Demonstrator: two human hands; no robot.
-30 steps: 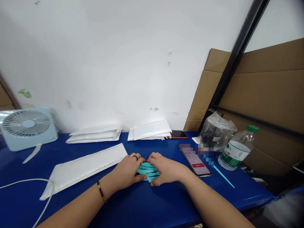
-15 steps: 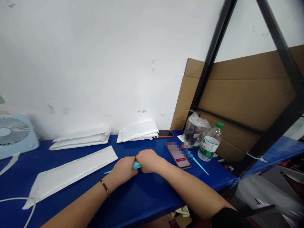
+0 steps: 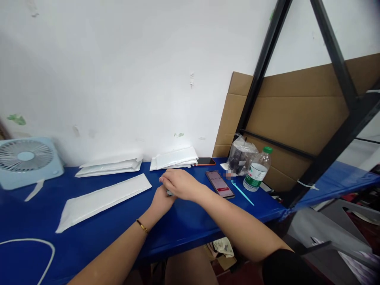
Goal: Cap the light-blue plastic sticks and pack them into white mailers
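Observation:
My left hand (image 3: 162, 200), with a bracelet at the wrist, is closed just above the front part of the blue table (image 3: 190, 227). Over it lies my right hand (image 3: 181, 185), its fingers wrapped round the top of the left. Between the two hands a small greyish-teal bit (image 3: 169, 192) shows; the rest of it is hidden by the fingers. A long white padded envelope (image 3: 103, 202) lies to the left of the hands. To their right is a phone (image 3: 220, 184) with a lit screen, and beside it a thin teal stick (image 3: 244, 194).
White envelope stacks (image 3: 175, 158) and an orange-edged phone (image 3: 206, 161) lie along the wall. A light blue fan (image 3: 28, 158) stands at left. At right are a bagged cup (image 3: 241, 156), a green-capped bottle (image 3: 257, 170) and a black metal frame (image 3: 258, 79). A white cable (image 3: 49, 247) curves at front left.
My right hand has moved up and over my left hand, covering most of the teal item seen between them before. The view has shifted slightly, showing more of the fan.

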